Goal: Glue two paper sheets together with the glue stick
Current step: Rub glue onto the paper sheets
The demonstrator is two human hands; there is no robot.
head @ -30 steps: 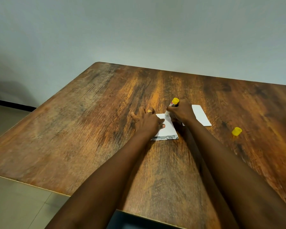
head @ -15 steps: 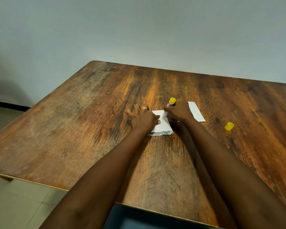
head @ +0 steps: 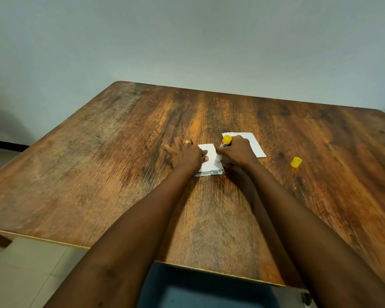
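A small white paper sheet (head: pixel 211 162) lies on the wooden table (head: pixel 111 165), its near edge showing some print. My left hand (head: pixel 186 155), with a gold ring, lies flat on the sheet's left part, fingers spread. My right hand (head: pixel 238 151) grips a glue stick (head: pixel 223 145) with a yellow end up and its white tip down on the sheet's right side. A second white sheet (head: pixel 255 145) lies just behind my right hand, partly hidden by it.
The yellow glue cap (head: pixel 296 162) stands alone on the table to the right of the sheets. The table's near edge runs across the lower frame, with tiled floor (head: pixel 20 274) at the left. A plain wall rises behind the table.
The glue stick's tip has slid along the right side of the sheet toward me. My left hand stays pressed on the sheet. The view has tilted slightly.
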